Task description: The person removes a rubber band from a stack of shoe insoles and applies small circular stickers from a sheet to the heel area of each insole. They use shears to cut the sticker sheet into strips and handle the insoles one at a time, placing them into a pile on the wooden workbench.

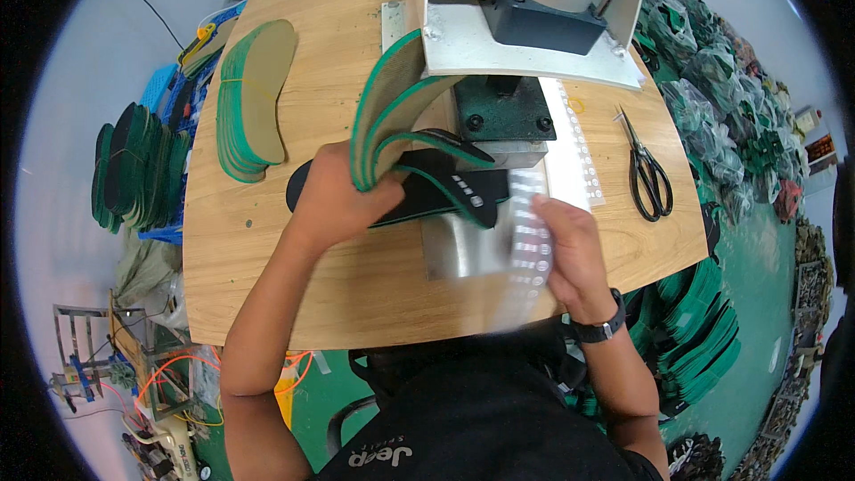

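Observation:
My left hand (338,200) grips a curled stack of green-edged insoles (392,102), lifting their upper ends off the bottom ones. A black insole (445,187) with a green rim lies flat under the press head, on the metal plate (463,245). My right hand (570,254) holds a clear strip of small labels (530,232), blurred by motion, right beside the black insole. A black watch sits on my right wrist.
A grey press machine (534,9) stands at the back of the wooden table (356,294). A second stack of tan insoles (258,98) lies at the left. Black scissors (646,174) lie at the right. Bags and piles of green insoles (712,338) surround the table.

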Tool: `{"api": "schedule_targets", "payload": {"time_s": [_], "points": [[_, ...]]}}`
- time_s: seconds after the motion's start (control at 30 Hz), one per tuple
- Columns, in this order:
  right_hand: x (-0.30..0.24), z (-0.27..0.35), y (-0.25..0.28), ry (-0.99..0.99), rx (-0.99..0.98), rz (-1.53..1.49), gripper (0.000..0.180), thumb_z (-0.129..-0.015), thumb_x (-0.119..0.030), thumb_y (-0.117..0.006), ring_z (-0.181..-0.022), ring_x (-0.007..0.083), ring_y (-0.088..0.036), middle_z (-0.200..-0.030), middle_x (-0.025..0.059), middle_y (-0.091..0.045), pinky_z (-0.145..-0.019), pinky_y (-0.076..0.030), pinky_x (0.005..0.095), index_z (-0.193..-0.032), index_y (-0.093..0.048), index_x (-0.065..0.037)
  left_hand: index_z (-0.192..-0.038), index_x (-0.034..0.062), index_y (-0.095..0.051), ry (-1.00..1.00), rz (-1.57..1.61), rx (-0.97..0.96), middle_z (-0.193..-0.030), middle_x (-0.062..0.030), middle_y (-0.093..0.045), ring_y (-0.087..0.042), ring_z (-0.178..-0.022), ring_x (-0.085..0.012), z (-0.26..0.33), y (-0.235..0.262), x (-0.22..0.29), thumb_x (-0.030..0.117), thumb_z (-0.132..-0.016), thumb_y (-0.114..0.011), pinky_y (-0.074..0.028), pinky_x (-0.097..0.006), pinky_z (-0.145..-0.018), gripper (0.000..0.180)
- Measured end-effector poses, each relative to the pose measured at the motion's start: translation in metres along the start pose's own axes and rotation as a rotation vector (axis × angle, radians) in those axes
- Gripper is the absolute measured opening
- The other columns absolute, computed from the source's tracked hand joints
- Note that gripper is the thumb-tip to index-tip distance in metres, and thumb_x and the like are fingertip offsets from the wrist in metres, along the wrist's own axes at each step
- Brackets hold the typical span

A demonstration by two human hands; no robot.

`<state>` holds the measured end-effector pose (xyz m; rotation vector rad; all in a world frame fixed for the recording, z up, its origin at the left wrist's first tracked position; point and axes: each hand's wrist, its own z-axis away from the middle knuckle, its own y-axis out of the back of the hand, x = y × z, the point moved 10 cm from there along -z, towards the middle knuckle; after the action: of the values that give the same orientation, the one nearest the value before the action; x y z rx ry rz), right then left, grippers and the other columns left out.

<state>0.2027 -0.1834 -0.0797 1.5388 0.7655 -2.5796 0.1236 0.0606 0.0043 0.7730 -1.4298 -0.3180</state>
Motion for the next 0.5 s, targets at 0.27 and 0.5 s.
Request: {"api": "schedule_targets", "payload": {"time_s": [0.27,0.5], "points": [[0.016,-0.018,-0.030,-0.022,-0.165,0.123,0.013,-0.088,-0.008,-0.064,-0.061,0.0097,-0.056,-0.070,0.0023,-0.062,-0.056,-0.044,0.0231,-0.077,-0.065,-0.002,-0.105,0.0010,-0.069,-0.131,0.344,0.263,-0.092,-0.0115,-0.071,-0.064,-0.083,-0.0167,0.010,0.032,0.005,0.005,-0.073,-0.053,-0.050,-0.030,-0.077,0.036],[0.016,-0.014,-0.036,-0.046,-0.160,0.202,0.017,-0.090,-0.012,-0.064,-0.053,0.0067,-0.050,-0.066,0.0004,-0.060,-0.047,-0.037,0.0207,-0.075,-0.065,-0.004,-0.105,0.0018,-0.070,-0.177,0.279,0.319,-0.092,-0.0112,-0.071,-0.064,-0.084,-0.0166,0.014,0.028,0.012,0.005,-0.072,-0.056,-0.050,-0.029,-0.077,0.035]]}}
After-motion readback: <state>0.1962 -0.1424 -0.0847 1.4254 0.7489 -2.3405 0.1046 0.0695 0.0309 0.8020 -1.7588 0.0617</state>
